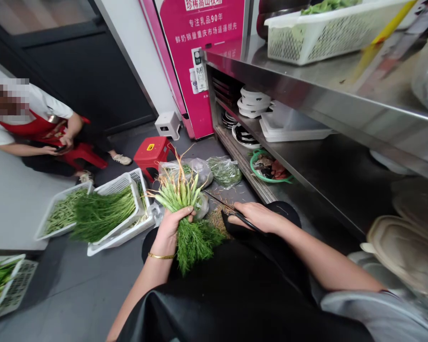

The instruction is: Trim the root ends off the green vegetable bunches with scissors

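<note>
My left hand point(173, 223) is wrapped round a bunch of fennel greens point(199, 240), just above my lap. Pale stems and thin brownish roots point(180, 183) point up and away from me, while the feathery leaves hang below the fist. To the right, my right hand point(255, 216) is closed on black-handled scissors point(245, 222). Their dark, narrow blades point up and left toward the stem end, apart from the bunch as far as I can see. Cut root trimmings point(219, 213) lie on the floor between my knees.
White baskets hold more fennel greens point(103, 211) and green beans point(62, 209) at left. Plastic bags of greens point(224, 172) and a red stool point(153, 154) stand ahead. A steel shelf point(306, 90) runs along the right. A seated person point(46, 123) holds a phone.
</note>
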Tool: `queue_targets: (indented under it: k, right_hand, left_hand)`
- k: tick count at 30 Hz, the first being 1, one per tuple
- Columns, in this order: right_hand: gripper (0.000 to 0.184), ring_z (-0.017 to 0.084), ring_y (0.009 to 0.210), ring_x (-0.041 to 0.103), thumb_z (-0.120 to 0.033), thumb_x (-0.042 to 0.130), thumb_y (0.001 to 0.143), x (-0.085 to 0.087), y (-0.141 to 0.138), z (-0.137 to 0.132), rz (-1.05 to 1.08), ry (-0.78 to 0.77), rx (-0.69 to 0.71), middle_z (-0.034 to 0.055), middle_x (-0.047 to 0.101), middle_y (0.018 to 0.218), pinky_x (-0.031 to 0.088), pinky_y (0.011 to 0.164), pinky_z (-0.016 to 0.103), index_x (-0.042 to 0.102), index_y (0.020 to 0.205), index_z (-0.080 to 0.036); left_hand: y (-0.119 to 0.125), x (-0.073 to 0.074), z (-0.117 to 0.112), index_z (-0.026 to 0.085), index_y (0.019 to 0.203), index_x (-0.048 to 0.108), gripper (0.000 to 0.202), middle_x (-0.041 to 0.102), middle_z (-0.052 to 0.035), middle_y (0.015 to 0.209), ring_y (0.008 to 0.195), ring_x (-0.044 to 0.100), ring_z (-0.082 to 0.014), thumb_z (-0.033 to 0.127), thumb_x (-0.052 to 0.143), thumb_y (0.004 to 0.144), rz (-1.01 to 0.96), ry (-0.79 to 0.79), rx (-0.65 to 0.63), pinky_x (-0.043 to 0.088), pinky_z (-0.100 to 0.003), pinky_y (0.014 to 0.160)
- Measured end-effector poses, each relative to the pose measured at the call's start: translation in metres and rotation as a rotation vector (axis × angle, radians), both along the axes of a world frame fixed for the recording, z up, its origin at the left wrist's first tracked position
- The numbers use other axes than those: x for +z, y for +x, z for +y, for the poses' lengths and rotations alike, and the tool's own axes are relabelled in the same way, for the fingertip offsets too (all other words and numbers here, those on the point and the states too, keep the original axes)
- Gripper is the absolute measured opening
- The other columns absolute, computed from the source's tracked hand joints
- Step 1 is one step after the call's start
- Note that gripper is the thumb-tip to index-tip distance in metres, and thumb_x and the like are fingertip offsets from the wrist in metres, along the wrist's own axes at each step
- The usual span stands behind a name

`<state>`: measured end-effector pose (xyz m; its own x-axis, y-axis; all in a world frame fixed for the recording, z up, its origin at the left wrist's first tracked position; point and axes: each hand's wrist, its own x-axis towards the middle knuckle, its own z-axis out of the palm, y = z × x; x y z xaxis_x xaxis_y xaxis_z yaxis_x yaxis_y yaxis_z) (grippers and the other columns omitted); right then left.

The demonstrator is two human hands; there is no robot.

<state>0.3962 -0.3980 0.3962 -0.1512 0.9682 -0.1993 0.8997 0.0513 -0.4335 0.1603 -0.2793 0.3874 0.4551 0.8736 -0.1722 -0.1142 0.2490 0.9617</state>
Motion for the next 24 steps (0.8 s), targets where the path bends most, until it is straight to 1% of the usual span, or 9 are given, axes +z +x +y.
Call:
queue_targets:
  k: [5,8,12,15,18,21,24]
  right_hand:
    - [0.045,0.025,0.082,0.065,-0.059,0.031,0.092,0.003,-0.002,0.001,0.03,0.019,0.011,0.0107,0.068,0.088,0.034,0.064,0.028,0.053,0.094,-0.02]
    - [0.044,0.024,0.08,0.065,-0.058,0.033,0.092,0.005,-0.004,0.002,0.054,0.026,0.004,0.0104,0.068,0.087,0.033,0.063,0.027,0.054,0.092,-0.02]
    - [0.041,0.022,0.078,0.065,-0.056,0.038,0.092,0.003,-0.007,0.002,0.112,0.053,0.0,0.0085,0.067,0.082,0.034,0.062,0.026,0.055,0.089,-0.019]
    - [0.038,0.02,0.073,0.064,-0.054,0.041,0.091,0.002,-0.01,0.0,0.127,0.084,-0.037,0.0064,0.065,0.075,0.032,0.059,0.025,0.055,0.085,-0.02]
    - [0.036,0.019,0.069,0.063,-0.052,0.042,0.091,0.0,-0.013,-0.004,0.141,0.097,-0.08,0.005,0.063,0.07,0.031,0.057,0.024,0.055,0.08,-0.02]
    - [0.038,0.018,0.066,0.062,-0.053,0.042,0.091,-0.002,-0.011,-0.009,0.168,0.105,-0.104,0.0048,0.062,0.07,0.032,0.057,0.024,0.054,0.078,-0.02]
    - [0.039,0.017,0.066,0.061,-0.055,0.039,0.091,-0.002,-0.003,-0.011,0.15,0.092,-0.124,0.0046,0.062,0.071,0.032,0.057,0.024,0.052,0.079,-0.021]
  left_hand:
    - [-0.002,-0.002,0.0,0.011,0.066,0.063,0.015,0.062,-0.0017,0.055,0.043,0.052,-0.0094,0.019,0.074,0.063,0.01,0.003,-0.017,0.041,-0.022,0.045]
    - [0.0,-0.002,-0.002,0.011,0.068,0.062,0.016,0.062,-0.0013,0.054,0.041,0.051,-0.0093,0.019,0.074,0.062,0.01,-0.013,-0.015,0.039,-0.022,0.043]
    - [0.003,0.0,-0.004,0.011,0.065,0.061,0.017,0.061,-0.0011,0.052,0.04,0.05,-0.0088,0.02,0.074,0.06,0.006,-0.048,-0.024,0.038,-0.022,0.043]
    - [0.003,0.001,-0.005,0.011,0.065,0.062,0.018,0.061,-0.0014,0.052,0.041,0.05,-0.0089,0.021,0.075,0.059,0.011,-0.096,-0.005,0.038,-0.021,0.043]
    - [0.002,0.001,-0.005,0.01,0.069,0.065,0.02,0.059,-0.0015,0.05,0.043,0.05,-0.0102,0.026,0.074,0.061,0.03,-0.129,-0.005,0.037,-0.022,0.043]
    - [-0.001,0.0,-0.004,0.011,0.067,0.064,0.019,0.055,0.0,0.046,0.043,0.049,-0.0105,0.027,0.073,0.063,0.057,-0.104,-0.007,0.036,-0.022,0.043]
    - [-0.006,0.0,-0.003,0.014,0.061,0.058,0.019,0.052,0.0015,0.044,0.041,0.046,-0.0098,0.025,0.072,0.064,0.056,-0.046,-0.037,0.034,-0.023,0.043]
